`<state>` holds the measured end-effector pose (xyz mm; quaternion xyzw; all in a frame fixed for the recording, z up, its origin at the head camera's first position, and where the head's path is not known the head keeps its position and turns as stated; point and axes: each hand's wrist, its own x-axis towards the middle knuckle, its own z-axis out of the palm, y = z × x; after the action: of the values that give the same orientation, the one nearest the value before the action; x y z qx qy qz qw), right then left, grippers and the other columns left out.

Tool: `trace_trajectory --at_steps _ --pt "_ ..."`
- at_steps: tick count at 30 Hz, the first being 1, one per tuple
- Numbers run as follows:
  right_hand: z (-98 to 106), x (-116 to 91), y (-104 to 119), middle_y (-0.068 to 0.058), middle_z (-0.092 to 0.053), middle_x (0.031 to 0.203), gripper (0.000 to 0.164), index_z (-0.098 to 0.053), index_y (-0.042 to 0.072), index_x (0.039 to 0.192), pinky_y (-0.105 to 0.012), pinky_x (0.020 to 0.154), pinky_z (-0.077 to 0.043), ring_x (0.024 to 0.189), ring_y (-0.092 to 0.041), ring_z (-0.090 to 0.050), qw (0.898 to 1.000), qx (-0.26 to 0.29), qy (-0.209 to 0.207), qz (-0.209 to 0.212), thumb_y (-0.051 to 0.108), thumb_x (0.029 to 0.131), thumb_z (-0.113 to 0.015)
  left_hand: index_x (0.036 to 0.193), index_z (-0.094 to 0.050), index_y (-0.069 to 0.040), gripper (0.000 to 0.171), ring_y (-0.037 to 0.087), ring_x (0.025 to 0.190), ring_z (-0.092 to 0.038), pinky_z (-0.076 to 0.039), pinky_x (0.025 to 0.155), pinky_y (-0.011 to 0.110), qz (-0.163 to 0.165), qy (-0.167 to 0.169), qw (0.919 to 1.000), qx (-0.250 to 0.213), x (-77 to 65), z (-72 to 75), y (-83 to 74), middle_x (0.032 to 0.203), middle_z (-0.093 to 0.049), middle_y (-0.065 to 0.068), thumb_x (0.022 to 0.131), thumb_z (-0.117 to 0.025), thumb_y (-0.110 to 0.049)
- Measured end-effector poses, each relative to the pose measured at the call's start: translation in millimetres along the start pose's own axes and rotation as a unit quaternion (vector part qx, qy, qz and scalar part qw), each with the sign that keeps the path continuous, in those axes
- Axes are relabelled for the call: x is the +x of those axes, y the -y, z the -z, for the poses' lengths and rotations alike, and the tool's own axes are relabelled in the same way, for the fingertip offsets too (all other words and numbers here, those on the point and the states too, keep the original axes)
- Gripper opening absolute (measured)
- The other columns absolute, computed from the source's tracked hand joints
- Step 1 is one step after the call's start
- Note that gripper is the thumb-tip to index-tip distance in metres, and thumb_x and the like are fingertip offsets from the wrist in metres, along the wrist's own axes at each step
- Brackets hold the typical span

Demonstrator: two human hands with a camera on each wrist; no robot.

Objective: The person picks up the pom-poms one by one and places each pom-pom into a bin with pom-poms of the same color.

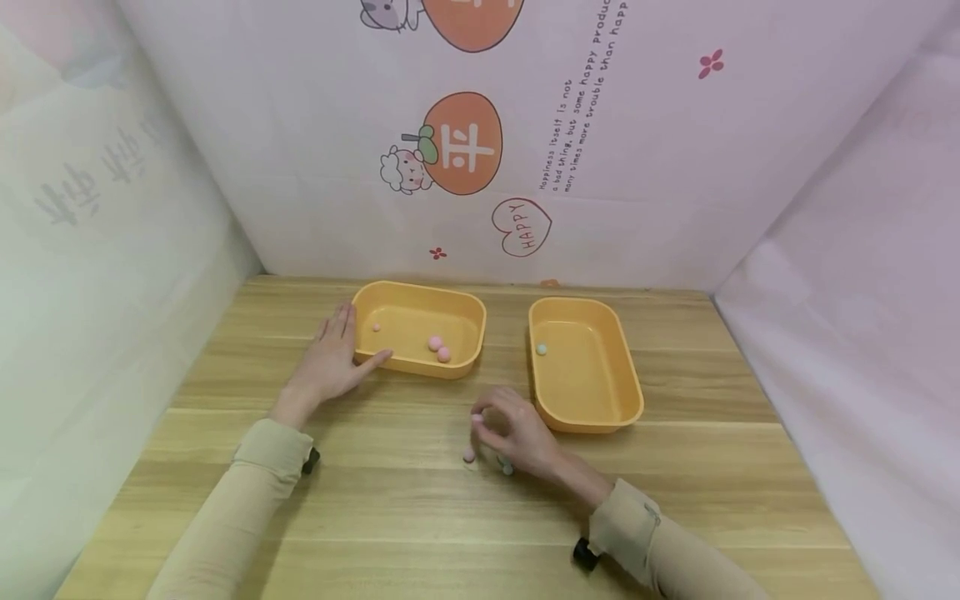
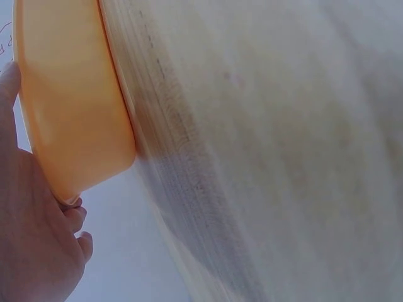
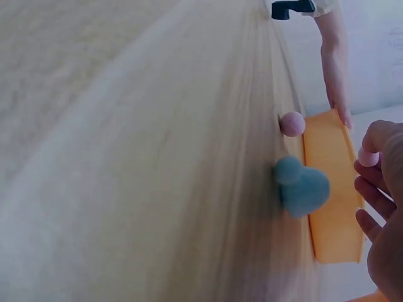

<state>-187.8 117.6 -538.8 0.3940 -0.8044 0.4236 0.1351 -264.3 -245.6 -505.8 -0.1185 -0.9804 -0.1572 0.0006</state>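
My right hand (image 1: 525, 429) pinches a small pink ball (image 3: 368, 158) between thumb and index finger, above the table. Below it on the wood lie another pink ball (image 1: 468, 455) and two bluish-green balls (image 3: 306, 192), one larger than the other, partly hidden by the hand in the head view. My left hand (image 1: 326, 362) rests at the left end of the left yellow tray (image 1: 420, 367), fingers straight along its side and thumb across the near rim. Inside that tray sit several pink balls (image 1: 435, 342).
A second yellow tray (image 1: 592, 367) stands to the right, turned lengthwise, with a pale green ball (image 1: 542, 349) by its left wall. Both trays are on a wood-grain table (image 1: 390, 500). Printed white cloth (image 1: 615, 225) rises behind, and pale cloth hangs at both sides.
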Motion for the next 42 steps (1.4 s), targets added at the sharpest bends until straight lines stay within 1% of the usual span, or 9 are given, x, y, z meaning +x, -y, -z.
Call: trace_trajectory --at_steps 2,8,13,21,29,34,38,42 --pt "1.0 1.6 0.5 -0.004 -0.076 0.106 0.007 -0.073 0.007 0.107 -0.032 0.097 -0.062 0.107 -0.020 -0.071 1.000 -0.004 -0.005 0.002 0.007 0.102 -0.077 0.170 -0.001 0.013 0.117 0.048 0.172 -0.008 -0.010 0.143 0.060 0.000 0.000 1.0000 0.002 0.0 0.2 0.5 0.182 -0.005 0.034 0.107 -0.044 -0.076" --pt "6.6 8.0 13.6 -0.005 -0.077 0.108 0.012 -0.074 0.004 0.107 -0.041 0.098 -0.064 0.109 -0.025 -0.072 0.999 -0.015 0.006 -0.037 -0.002 0.098 -0.078 0.170 -0.001 0.013 0.117 0.049 0.172 -0.009 -0.010 0.142 0.061 -0.002 -0.002 1.0000 0.008 0.2 0.0 1.1 0.182 -0.005 0.034 0.107 -0.042 -0.077" --pt "8.2 12.2 18.2 -0.007 -0.077 0.110 0.012 -0.074 0.004 0.108 -0.046 0.099 -0.064 0.112 -0.026 -0.072 0.998 -0.017 0.013 -0.057 -0.001 0.098 -0.079 0.171 0.001 0.012 0.117 0.049 0.172 -0.008 -0.008 0.143 0.060 -0.002 -0.002 1.0000 0.006 -0.4 -0.9 0.6 0.182 -0.004 0.033 0.107 -0.042 -0.077" --pt "11.1 18.1 15.3 -0.009 -0.076 0.111 0.010 -0.073 0.002 0.111 -0.056 0.101 -0.063 0.115 -0.028 -0.072 0.996 0.000 0.022 -0.083 0.002 0.101 -0.077 0.171 0.001 0.012 0.117 0.049 0.172 -0.007 -0.008 0.143 0.060 -0.004 -0.001 1.0000 0.005 -0.6 -0.8 -0.2 0.182 -0.003 0.033 0.107 -0.042 -0.077" --pt "14.3 24.2 14.1 -0.010 -0.076 0.111 0.011 -0.073 0.002 0.112 -0.056 0.098 -0.064 0.113 -0.028 -0.072 0.997 -0.004 0.014 -0.077 0.002 0.101 -0.077 0.171 0.000 0.012 0.117 0.049 0.172 -0.007 -0.009 0.142 0.061 -0.004 -0.002 1.0000 0.006 0.7 -1.0 0.2 0.182 -0.003 0.033 0.107 -0.042 -0.077" --pt "15.9 29.1 13.2 -0.010 -0.075 0.111 0.010 -0.074 0.002 0.111 -0.056 0.100 -0.063 0.113 -0.027 -0.071 0.996 -0.005 0.007 -0.087 0.002 0.101 -0.076 0.170 -0.001 0.012 0.117 0.049 0.172 -0.009 -0.011 0.142 0.061 -0.007 -0.009 0.9999 0.010 1.6 -1.8 -1.1 0.182 -0.005 0.033 0.107 -0.043 -0.077" --pt "16.9 33.5 13.8 -0.007 -0.075 0.111 0.008 -0.074 0.005 0.110 -0.056 0.100 -0.063 0.113 -0.025 -0.070 0.995 -0.005 0.005 -0.098 0.004 0.103 -0.075 0.171 0.000 0.012 0.117 0.049 0.172 -0.007 -0.010 0.142 0.061 -0.005 -0.005 0.9999 0.013 0.7 -2.3 -0.9 0.182 -0.002 0.032 0.107 -0.042 -0.077" --pt "17.3 37.4 14.0 -0.006 -0.075 0.111 0.008 -0.073 0.007 0.109 -0.055 0.101 -0.063 0.114 -0.025 -0.070 0.996 -0.007 0.002 -0.091 0.004 0.102 -0.076 0.170 0.002 0.011 0.118 0.049 0.172 -0.007 -0.011 0.142 0.062 0.000 0.000 0.9999 0.016 -1.2 -2.0 -1.1 0.182 0.001 0.032 0.107 -0.042 -0.078"
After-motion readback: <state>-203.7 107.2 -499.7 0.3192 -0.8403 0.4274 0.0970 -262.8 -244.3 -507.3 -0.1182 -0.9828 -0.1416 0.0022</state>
